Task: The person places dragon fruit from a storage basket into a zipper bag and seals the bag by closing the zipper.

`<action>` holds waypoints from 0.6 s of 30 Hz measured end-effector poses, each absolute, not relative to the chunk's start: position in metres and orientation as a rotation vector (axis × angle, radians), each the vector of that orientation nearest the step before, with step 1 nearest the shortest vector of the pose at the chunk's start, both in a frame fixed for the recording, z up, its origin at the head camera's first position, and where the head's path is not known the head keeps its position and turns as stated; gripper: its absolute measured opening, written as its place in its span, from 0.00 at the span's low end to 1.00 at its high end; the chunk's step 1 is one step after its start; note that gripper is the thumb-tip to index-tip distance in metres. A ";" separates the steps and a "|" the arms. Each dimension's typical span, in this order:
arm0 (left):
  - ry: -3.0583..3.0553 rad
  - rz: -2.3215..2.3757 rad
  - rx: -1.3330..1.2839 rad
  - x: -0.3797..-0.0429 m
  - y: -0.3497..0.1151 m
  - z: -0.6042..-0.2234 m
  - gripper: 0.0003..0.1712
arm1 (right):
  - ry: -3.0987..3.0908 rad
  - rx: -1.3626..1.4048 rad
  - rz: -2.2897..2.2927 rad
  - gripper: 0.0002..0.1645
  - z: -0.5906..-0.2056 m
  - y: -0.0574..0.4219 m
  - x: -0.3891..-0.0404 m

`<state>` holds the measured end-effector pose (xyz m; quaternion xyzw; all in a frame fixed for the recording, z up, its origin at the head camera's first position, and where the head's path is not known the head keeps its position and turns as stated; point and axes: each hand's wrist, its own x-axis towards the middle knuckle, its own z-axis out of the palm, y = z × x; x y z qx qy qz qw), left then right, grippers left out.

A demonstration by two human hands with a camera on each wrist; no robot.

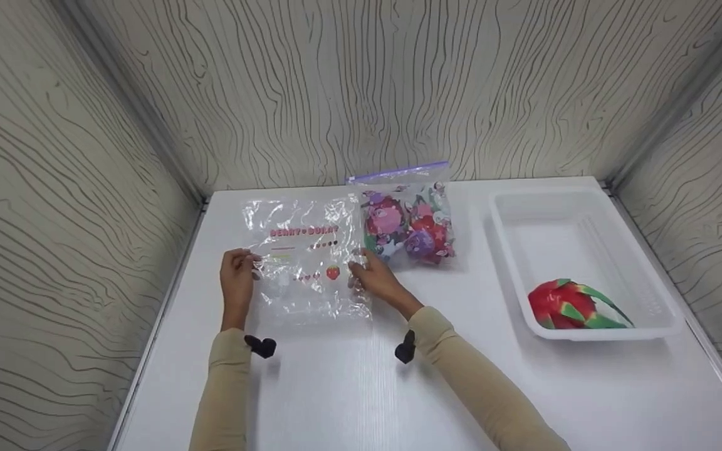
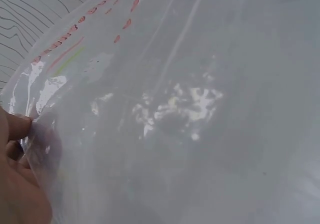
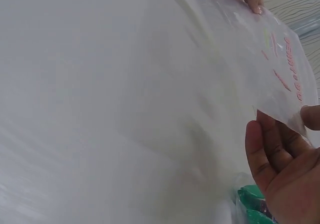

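The left hand [image 1: 237, 270] and right hand [image 1: 373, 274] pinch opposite sides of the clear bag [image 1: 301, 297], over the tabletop [image 1: 329, 394], beside the purple-topped bag [image 1: 406, 219]. To hold it well, pinch both edges softly and evenly, so the thin plastic shouldn't slip.

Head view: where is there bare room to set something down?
Bare table shows between left sleeve and right sleeve, in front of the clear bag, and between the right sleeve and the white tray. The tray is bare behind the dragon fruit. It is crowded at the clear bag, between left hand and right hand, close beside the filled zip bag.
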<state>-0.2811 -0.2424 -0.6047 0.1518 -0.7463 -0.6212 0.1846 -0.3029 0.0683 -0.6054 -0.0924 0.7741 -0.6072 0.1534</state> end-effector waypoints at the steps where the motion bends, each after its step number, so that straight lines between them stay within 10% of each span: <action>1: -2.101 -1.754 0.418 -0.281 -0.241 -0.603 0.09 | 2.220 -0.268 -1.756 0.29 -0.605 0.069 -0.304; 18: -2.074 -1.907 0.200 -0.286 -0.221 -0.597 0.16 | 2.255 -0.195 -1.935 0.42 -0.593 0.085 -0.313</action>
